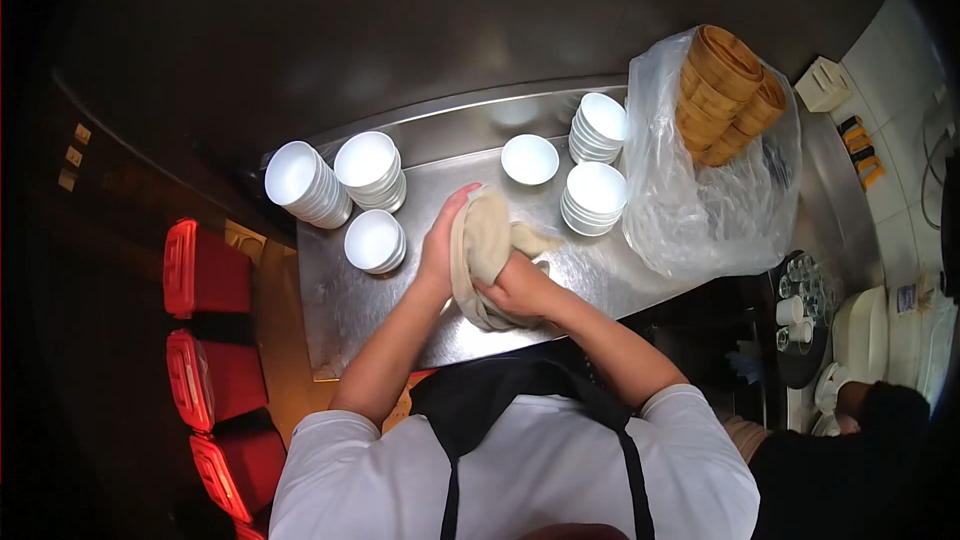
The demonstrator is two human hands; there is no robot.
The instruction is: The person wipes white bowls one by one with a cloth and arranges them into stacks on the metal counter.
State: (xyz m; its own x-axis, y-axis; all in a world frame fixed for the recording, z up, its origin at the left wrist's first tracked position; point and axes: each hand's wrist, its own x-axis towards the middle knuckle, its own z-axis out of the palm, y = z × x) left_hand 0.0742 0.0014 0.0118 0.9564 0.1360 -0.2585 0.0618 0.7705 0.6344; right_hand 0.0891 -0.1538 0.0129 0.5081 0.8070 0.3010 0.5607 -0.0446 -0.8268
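Observation:
A beige cloth [486, 240] is bunched between my two hands above the steel counter. My left hand [440, 245] grips its left side, with the fingers partly behind the fabric. My right hand [520, 285] is closed on the cloth's lower right part, and its fingertips are tucked into the folds. Whether something is wrapped inside the cloth cannot be seen. To the left of my hands stand stacks of white bowls [376, 240]. A white bowl [530, 160] sits just beyond my hands, and more stacked bowls [594, 195] stand to the right.
On the counter's [440, 180] right end lies a clear plastic bag [700, 225] holding bamboo steamers [720, 80]. Red lidded bins [215, 270] line the left side. At the right are a dark tray [800, 365] with several glasses and another person's dark sleeve [890, 420].

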